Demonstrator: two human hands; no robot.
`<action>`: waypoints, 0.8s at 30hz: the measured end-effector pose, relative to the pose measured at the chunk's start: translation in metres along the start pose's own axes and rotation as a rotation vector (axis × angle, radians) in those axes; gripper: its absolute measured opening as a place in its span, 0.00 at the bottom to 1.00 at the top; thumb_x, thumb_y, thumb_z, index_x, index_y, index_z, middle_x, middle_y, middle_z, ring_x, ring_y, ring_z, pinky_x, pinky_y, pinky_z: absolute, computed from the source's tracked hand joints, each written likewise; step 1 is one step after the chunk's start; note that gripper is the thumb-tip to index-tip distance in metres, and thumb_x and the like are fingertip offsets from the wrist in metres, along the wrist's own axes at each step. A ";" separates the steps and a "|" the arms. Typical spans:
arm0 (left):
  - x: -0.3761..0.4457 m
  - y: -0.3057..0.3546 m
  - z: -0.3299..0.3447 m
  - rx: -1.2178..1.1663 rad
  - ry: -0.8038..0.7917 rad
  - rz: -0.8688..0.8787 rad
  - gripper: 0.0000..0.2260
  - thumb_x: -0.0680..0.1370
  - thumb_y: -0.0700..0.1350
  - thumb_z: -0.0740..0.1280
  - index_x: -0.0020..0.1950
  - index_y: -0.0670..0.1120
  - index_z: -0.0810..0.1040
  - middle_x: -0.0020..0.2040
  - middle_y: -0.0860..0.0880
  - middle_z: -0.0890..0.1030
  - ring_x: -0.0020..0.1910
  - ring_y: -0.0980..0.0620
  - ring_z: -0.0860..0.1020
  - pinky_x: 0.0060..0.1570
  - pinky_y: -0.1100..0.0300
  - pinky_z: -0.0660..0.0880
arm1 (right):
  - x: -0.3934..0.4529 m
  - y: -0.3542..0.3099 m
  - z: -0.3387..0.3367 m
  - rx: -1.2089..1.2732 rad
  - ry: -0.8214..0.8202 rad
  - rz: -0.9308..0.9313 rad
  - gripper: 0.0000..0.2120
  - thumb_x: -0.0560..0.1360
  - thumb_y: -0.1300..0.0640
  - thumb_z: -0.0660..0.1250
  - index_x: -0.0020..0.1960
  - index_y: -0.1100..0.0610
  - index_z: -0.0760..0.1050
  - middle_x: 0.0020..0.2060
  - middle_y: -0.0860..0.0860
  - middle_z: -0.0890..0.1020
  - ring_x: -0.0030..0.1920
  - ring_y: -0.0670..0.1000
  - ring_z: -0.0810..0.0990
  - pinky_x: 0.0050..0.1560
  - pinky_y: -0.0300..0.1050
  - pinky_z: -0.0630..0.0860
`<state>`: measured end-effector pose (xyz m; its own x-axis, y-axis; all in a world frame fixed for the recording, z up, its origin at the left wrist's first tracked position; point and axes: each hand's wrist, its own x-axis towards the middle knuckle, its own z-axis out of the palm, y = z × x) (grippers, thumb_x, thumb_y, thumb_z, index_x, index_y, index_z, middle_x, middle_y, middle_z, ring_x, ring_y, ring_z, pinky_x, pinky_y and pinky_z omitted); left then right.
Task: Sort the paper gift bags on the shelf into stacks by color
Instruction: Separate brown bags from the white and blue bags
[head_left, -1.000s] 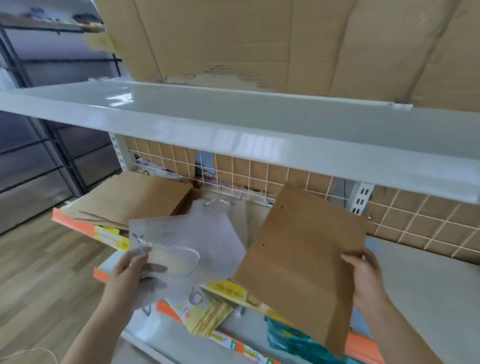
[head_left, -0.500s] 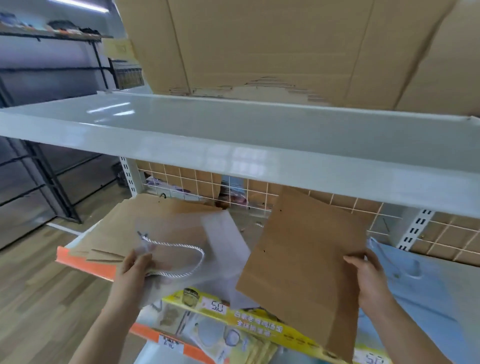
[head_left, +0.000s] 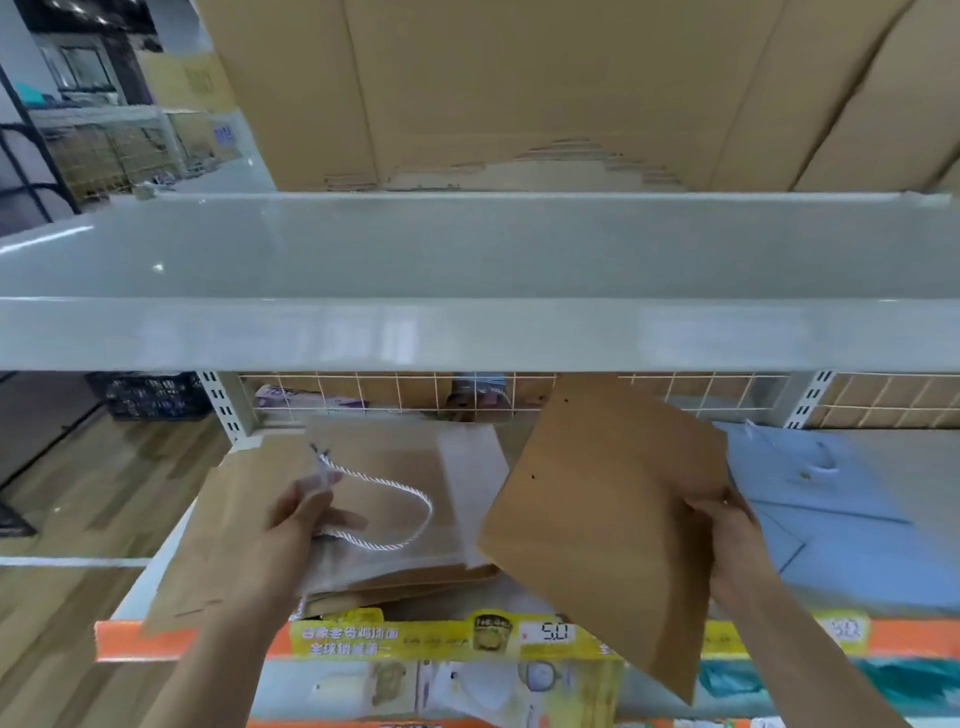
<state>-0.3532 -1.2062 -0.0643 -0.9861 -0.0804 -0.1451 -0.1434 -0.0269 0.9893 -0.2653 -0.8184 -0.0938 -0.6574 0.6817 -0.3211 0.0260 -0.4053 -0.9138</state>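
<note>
Left hand: our left hand (head_left: 298, 519) pinches the top edge of a translucent white bag (head_left: 415, 499) near its white rope handle (head_left: 395, 509), thumb on top, fingers curled underneath.
White bag position: we hold it flat, low over the brown stack (head_left: 223, 530), overlapping the stack's right part; we cannot tell whether it touches.
Right hand: our right hand (head_left: 727, 540) grips the right edge of a flat brown bag (head_left: 608, 519), thumb over the near face, fingers behind.
Brown bag position: tilted, one corner up under the upper shelf (head_left: 467, 332), the lower corner hanging past the shelf edge (head_left: 187, 642). Two small holes show near its left edge.
Brown stack: flat brown bags piled on the left of the shelf, corners fanned slightly, reaching the orange front edge.
Blue bags (head_left: 810, 509): lying flat on the right of the shelf, just beside our right hand.
Shelf front: a yellow price strip (head_left: 447, 636) reading 5.0 on the orange edge.
Backing: a white wire grid (head_left: 395, 395) behind the bags.
Above: cardboard boxes (head_left: 519, 88) on the upper shelf, torn along the bottom.
</note>
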 end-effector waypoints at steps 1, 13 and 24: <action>0.007 -0.003 0.013 -0.018 -0.036 -0.009 0.10 0.81 0.40 0.60 0.51 0.49 0.81 0.31 0.44 0.83 0.29 0.54 0.79 0.30 0.66 0.74 | -0.001 0.000 -0.007 -0.010 0.027 -0.014 0.12 0.72 0.66 0.64 0.49 0.51 0.77 0.34 0.52 0.77 0.35 0.52 0.75 0.36 0.45 0.70; 0.029 -0.027 0.182 0.194 -0.518 -0.125 0.11 0.72 0.29 0.67 0.49 0.43 0.79 0.35 0.46 0.84 0.38 0.47 0.83 0.32 0.62 0.78 | 0.006 -0.012 -0.100 -0.061 0.230 -0.050 0.15 0.71 0.68 0.62 0.54 0.55 0.74 0.27 0.52 0.76 0.37 0.55 0.71 0.36 0.44 0.66; 0.039 -0.047 0.224 1.188 -0.313 0.277 0.31 0.71 0.50 0.72 0.69 0.48 0.61 0.65 0.44 0.68 0.66 0.43 0.68 0.63 0.51 0.67 | 0.017 -0.018 -0.115 -0.102 0.190 -0.009 0.17 0.71 0.65 0.66 0.57 0.52 0.77 0.35 0.54 0.80 0.37 0.55 0.77 0.36 0.46 0.71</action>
<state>-0.4037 -0.9853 -0.1136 -0.9492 0.3038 -0.0819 0.2451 0.8773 0.4127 -0.1907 -0.7297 -0.1116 -0.5047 0.7912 -0.3454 0.1035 -0.3418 -0.9341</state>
